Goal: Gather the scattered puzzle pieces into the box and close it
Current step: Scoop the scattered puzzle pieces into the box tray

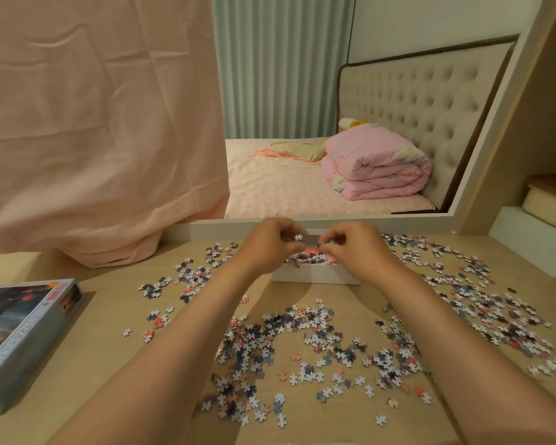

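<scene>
Head view, upper centre: my left hand [267, 244] pinches one white puzzle piece [298, 237] just above the open box [315, 275]. My right hand [353, 248], close beside it, curls its fingers on a few more. Scattered puzzle pieces [302, 345] cover the table [109, 316] below. The lid [23, 335] lies at lower left.

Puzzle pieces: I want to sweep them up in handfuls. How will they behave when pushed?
The puzzle pieces look thin, flat and light, so they should slide over the smooth table. Loose and overlapping, they will probably bunch up or scatter, not roll.
</scene>
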`<action>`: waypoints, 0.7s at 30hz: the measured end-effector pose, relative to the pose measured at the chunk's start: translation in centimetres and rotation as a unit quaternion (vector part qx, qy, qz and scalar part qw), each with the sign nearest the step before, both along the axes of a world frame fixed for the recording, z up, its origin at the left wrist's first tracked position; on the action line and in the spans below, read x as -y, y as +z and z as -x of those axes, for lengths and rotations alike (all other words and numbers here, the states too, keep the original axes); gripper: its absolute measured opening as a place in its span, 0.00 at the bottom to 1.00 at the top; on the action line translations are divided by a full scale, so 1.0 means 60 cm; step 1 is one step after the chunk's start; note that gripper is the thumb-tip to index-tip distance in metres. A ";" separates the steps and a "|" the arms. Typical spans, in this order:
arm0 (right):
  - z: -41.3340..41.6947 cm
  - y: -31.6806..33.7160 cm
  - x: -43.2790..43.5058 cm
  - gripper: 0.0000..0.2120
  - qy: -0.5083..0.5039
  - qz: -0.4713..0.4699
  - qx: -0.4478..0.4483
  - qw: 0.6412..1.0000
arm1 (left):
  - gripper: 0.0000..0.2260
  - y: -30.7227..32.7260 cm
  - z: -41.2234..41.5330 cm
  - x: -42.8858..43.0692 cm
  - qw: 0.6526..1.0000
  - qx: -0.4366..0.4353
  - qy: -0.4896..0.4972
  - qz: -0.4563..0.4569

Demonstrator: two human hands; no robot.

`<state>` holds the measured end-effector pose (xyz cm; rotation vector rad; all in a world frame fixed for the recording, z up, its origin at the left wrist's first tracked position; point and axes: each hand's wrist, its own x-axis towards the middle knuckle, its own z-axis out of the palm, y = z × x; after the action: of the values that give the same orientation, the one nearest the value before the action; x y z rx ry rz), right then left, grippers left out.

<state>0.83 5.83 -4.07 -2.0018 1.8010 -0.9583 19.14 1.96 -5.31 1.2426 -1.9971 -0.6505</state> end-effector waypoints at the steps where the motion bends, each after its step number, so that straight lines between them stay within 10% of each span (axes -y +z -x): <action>1: 0.001 0.003 0.013 0.03 -0.007 0.014 -0.001 1.000 | 0.10 0.006 0.005 0.012 1.000 0.005 0.006 0.002; 7: 0.005 -0.023 0.061 0.13 0.056 -0.109 -0.127 0.984 | 0.15 0.002 0.014 0.043 0.985 0.160 -0.061 -0.038; 21: -0.115 -0.005 0.069 0.13 0.098 0.002 -0.126 0.987 | 0.14 -0.044 -0.114 0.067 0.985 0.142 0.089 0.031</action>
<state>7.71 1.66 -4.38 -2.3402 1.6773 -0.6764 26.00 -2.09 -7.93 1.5240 -2.0812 -0.3346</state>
